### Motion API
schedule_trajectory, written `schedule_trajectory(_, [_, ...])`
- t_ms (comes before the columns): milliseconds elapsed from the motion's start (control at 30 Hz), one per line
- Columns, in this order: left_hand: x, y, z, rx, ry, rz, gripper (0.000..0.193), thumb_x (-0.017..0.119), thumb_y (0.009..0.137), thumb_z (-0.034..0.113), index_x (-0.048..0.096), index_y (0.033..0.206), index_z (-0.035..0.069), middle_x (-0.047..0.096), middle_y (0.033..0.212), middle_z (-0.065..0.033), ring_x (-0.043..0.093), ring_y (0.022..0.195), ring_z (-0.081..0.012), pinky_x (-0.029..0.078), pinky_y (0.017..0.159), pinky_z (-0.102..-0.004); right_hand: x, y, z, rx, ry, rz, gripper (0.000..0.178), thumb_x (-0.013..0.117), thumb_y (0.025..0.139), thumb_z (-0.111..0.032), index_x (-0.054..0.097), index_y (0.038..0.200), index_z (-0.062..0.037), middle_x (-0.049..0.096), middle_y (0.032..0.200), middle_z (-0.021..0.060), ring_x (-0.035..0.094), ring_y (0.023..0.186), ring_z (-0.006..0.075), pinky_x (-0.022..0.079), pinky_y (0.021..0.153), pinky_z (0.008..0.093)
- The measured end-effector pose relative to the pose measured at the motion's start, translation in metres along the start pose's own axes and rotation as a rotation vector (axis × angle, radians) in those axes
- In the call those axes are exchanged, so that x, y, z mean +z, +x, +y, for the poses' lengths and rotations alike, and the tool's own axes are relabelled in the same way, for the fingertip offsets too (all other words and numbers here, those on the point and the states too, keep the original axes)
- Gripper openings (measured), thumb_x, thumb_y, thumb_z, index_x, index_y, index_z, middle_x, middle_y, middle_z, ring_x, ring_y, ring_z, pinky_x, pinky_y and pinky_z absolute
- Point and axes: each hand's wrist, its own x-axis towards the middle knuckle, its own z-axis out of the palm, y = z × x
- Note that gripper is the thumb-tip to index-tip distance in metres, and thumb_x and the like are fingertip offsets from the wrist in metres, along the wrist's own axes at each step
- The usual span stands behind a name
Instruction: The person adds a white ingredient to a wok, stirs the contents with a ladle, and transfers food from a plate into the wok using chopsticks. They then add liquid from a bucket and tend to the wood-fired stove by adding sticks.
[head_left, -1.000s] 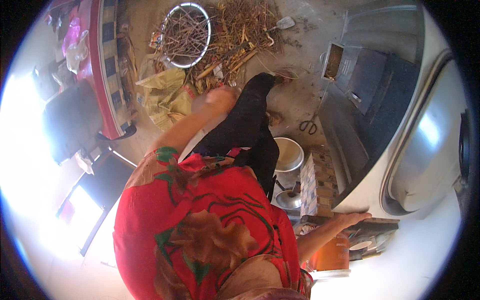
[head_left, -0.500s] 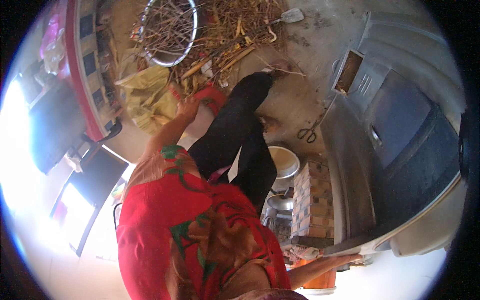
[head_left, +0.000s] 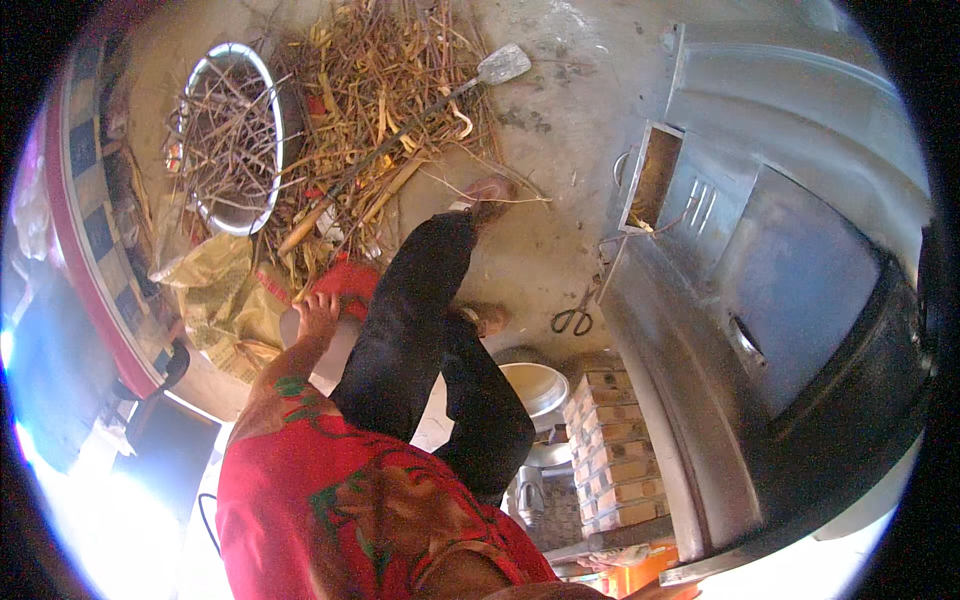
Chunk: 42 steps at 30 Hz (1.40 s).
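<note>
My left hand rests on or just above a low red and pale object beside my dark-trousered leg, perhaps a stool. Its fingers are spread and hold nothing visible. Close by lies a crumpled yellow sack. Of my right arm only a sliver shows at the bottom edge, near an orange container and the lower rim of the grey metal stove. What those fingers do is hidden.
Ahead, a metal basin of twigs stands by a heap of sticks with a long-handled shovel across it. Tongs or scissors lie beside the stove. Near my legs are a pale-filled pot and stacked patterned blocks.
My view has shifted, so the basin, sticks and stove sit lower and further left. My right hand, earlier visible at the stove's rim, has mostly left the picture. My left hand stays by the red object.
</note>
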Motion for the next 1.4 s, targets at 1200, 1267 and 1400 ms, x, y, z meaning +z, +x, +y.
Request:
schedule_trajectory(1200, [-0.018,0.099,-0.087,0.492,-0.367,-0.027,0.034,0.051,0.083,0.020,0.048,0.115,0.009,0.060,0.091,-0.0171,0.061,0.080,-0.0316,0.051,0.058,-0.0444,-0.042,-0.023,0.095,-0.154,0.450,-0.048,0.063,0.037,0.085,-0.061,0.047,0.122,-0.0107,0.048,0.119,0.0125,0.048,0.105,0.0234,0.042,0.086,0.0396])
schedule_trajectory(1267, [-0.015,0.101,-0.087,0.509,-0.355,-0.042,0.034,0.051,0.083,0.020,0.048,0.115,0.009,0.060,0.090,-0.0172,0.061,0.080,-0.0315,0.052,0.059,-0.0439,-0.040,-0.005,0.070,-0.172,0.451,-0.057,0.063,0.038,0.085,-0.061,0.048,0.122,-0.0108,0.048,0.118,0.0126,0.048,0.104,0.0232,0.042,0.085,0.0395])
schedule_trajectory(1400, [-0.012,0.109,-0.084,0.558,-0.354,-0.080,0.033,0.051,0.083,0.018,0.049,0.115,0.010,0.061,0.089,-0.0173,0.062,0.079,-0.0313,0.052,0.059,-0.0429,-0.036,0.027,0.009,-0.190,0.421,-0.072,0.063,0.038,0.085,-0.061,0.048,0.121,-0.0109,0.049,0.117,0.0127,0.049,0.104,0.0228,0.043,0.084,0.0393])
